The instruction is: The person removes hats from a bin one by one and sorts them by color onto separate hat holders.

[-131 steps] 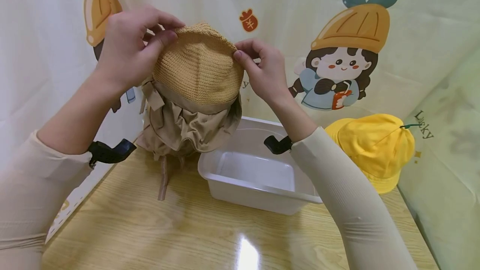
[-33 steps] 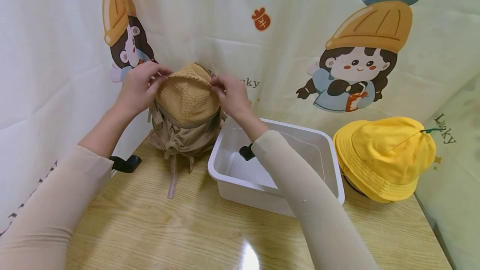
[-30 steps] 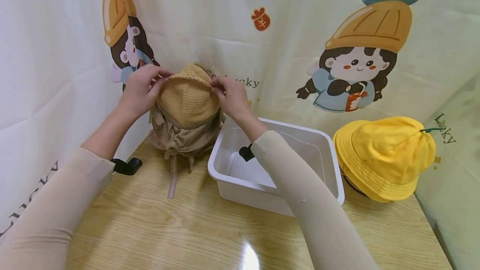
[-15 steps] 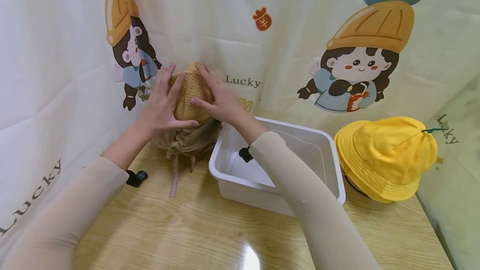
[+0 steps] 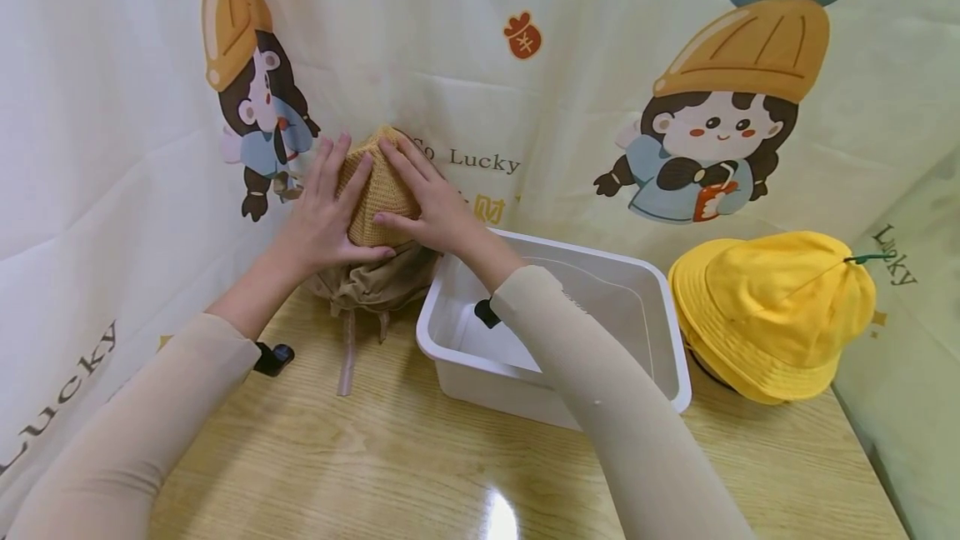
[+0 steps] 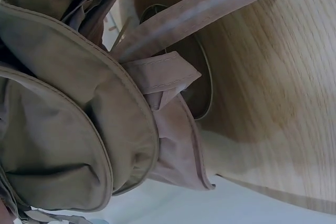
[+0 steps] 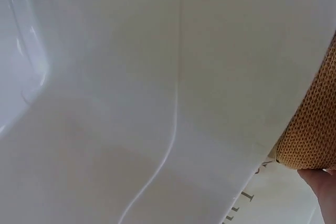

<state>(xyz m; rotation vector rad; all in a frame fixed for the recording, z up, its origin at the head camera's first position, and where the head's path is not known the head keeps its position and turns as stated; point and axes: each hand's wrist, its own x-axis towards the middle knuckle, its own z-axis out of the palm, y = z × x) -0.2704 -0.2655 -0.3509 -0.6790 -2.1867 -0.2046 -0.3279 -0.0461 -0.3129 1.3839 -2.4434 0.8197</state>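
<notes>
A mustard-yellow knit hat [image 5: 384, 198] sits on top of a stack of khaki fabric hats [image 5: 386, 275] at the back left. My left hand [image 5: 318, 219] rests on its left side, fingers spread and thumb across the front. On the opposite side lies my right hand [image 5: 438, 208], its fingers extended up towards the crown. In the left wrist view, khaki brims [image 6: 58, 145] overlap a pinkish brim and a hanging strap [image 6: 210, 11], above a dark round base [image 6: 202, 85]. The right wrist view shows the knit hat [image 7: 310, 129] with part of my right hand [image 7: 321, 184] beneath it.
A white plastic bin [image 5: 495, 402] stands right of the hat stack, under my right forearm. Yellow bucket hats [image 5: 780, 315] are stacked at the right. A printed curtain [image 5: 585, 148] encloses the wooden table [image 5: 360, 457] behind and at the sides.
Both hands earlier pinched the knit hat's edge. They have let go of it and now lie spread against its sides. The hat stack appears lower and smaller than in the oldest frame.
</notes>
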